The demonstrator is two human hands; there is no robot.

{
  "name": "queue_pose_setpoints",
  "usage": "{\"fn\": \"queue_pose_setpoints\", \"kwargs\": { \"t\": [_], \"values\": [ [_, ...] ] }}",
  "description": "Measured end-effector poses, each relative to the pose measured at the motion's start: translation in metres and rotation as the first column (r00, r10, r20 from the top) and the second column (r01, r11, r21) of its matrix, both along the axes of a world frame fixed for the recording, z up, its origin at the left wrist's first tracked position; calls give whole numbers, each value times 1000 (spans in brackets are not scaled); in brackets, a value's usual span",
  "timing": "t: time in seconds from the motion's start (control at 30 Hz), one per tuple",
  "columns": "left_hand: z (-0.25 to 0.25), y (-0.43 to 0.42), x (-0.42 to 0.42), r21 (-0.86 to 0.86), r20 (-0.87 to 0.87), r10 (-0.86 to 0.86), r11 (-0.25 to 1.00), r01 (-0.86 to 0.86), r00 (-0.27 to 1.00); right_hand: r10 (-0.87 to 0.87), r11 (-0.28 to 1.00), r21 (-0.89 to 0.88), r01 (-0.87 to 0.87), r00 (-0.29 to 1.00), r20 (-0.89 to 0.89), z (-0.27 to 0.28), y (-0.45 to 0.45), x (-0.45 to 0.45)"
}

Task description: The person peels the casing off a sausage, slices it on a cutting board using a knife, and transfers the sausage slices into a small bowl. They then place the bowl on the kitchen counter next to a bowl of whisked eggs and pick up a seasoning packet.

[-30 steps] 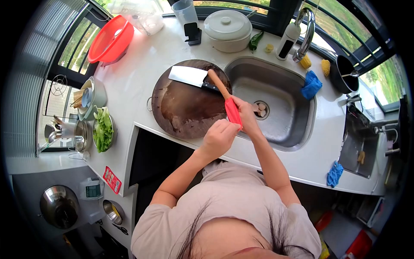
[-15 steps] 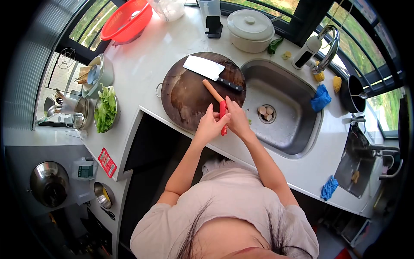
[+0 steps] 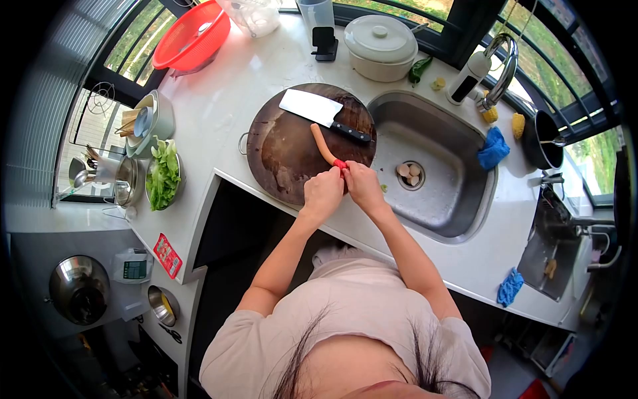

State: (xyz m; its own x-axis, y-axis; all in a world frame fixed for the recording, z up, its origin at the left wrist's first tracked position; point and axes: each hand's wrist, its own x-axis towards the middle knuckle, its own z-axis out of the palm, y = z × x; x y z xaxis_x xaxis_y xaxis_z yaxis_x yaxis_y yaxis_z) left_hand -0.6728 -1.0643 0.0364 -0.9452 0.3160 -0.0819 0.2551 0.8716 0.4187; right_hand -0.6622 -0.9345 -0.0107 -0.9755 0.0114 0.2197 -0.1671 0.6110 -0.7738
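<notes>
Both hands meet over the near right edge of the chopping board (image 3: 282, 156); the left hand (image 3: 323, 195) and the right hand (image 3: 364, 186) have their fingers curled closed, pinching a red wrapper (image 3: 341, 163) between them, though the exact grip is hidden behind the knuckles; the sausage (image 3: 322, 144) sticks out bare from the wrapper above the board, its tip near the cleaver (image 3: 324, 114) but apart from it; whether it rests on the wood, I cannot tell; the hands set close together probably give a firm purchase on the slippery film, and keep the bare part over the board; the cleaver lies flat on the board's far side, perhaps to be within reach yet clear of the fingers.

The board sits on a white counter (image 3: 226, 120); just to its right is a steel sink (image 3: 438, 199), pale pieces (image 3: 403, 170) at the drain; beyond the board, to the right, stand a lidded pot (image 3: 382, 66) and a green pepper (image 3: 419, 70); well left of it is lettuce (image 3: 163, 176) in a bowl; windows (image 3: 422, 9) beyond the board let in daylight.
</notes>
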Motion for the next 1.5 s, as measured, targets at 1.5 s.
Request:
{"fn": "queue_pose_setpoints", "kwargs": {
  "t": [1.5],
  "values": [
    [-26,16,64,94,-281,-384,901,423,880,159,984,-162,-80,809,566,39,23,-10]
  ]
}}
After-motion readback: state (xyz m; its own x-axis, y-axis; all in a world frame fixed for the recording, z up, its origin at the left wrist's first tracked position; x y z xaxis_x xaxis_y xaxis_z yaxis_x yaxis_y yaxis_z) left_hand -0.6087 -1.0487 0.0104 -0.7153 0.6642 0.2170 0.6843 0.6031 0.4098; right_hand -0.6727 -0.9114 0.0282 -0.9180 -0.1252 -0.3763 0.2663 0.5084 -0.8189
